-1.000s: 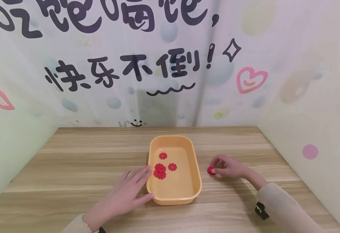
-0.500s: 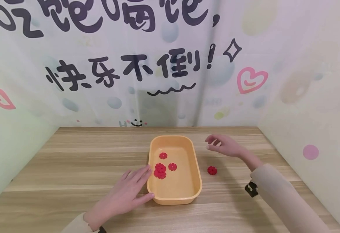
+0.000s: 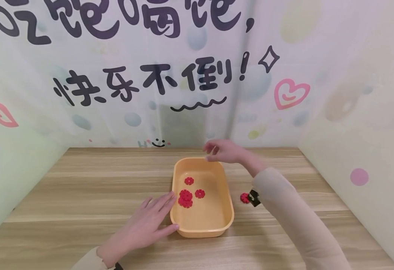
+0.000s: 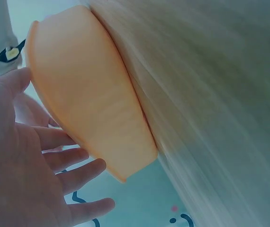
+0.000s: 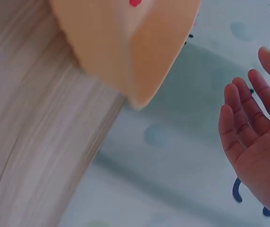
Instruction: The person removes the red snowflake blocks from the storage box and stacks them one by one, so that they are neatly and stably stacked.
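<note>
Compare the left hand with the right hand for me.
The left hand touches the left rim of the tray; the right hand hangs in the air by the tray's far end, apart from it.
The left hand's fingers are spread and fairly straight; the right hand's lie closer together, gently bent.
Both hold nothing and come out of pale sleeves.

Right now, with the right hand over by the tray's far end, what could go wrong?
The right hand might bump the tray's far rim if lowered.
The black wrist fitting overlaps the red piece beside the tray in the head view; if low enough, it could brush it.
The left hand touches the rim; a push may shift the tray.
</note>
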A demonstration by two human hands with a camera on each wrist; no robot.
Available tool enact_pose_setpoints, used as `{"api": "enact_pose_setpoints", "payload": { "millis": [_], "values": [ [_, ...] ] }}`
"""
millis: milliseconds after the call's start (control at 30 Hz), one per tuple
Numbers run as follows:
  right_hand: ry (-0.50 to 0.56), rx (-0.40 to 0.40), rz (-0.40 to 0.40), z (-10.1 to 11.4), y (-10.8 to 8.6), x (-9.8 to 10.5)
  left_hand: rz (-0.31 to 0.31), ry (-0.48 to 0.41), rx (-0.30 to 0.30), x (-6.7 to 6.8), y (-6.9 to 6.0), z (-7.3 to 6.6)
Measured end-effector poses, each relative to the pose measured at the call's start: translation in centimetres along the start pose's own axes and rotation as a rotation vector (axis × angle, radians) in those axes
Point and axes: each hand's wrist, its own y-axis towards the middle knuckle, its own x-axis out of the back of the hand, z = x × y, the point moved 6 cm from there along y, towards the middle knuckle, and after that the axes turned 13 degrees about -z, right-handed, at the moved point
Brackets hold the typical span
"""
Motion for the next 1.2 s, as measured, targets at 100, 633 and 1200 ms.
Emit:
{"api": "enact_pose_setpoints", "payload": {
  "millis": [100,633,1200],
  "values": [
    [-0.020,0.013,0.027,1.1,1.0,-1.2,-0.007,0.006,-0.007,0.0,0.0,0.0],
    [-0.011,-0.115,0.178,1.9,2.4,-7.9,-0.036,0.022,-0.032,0.0,-0.1,0.1],
    [0.058,-0.328,0.130,-1.2,1.0,-11.1,-0.038,0.028,-0.037,0.1,-0.1,0.1]
  ]
}}
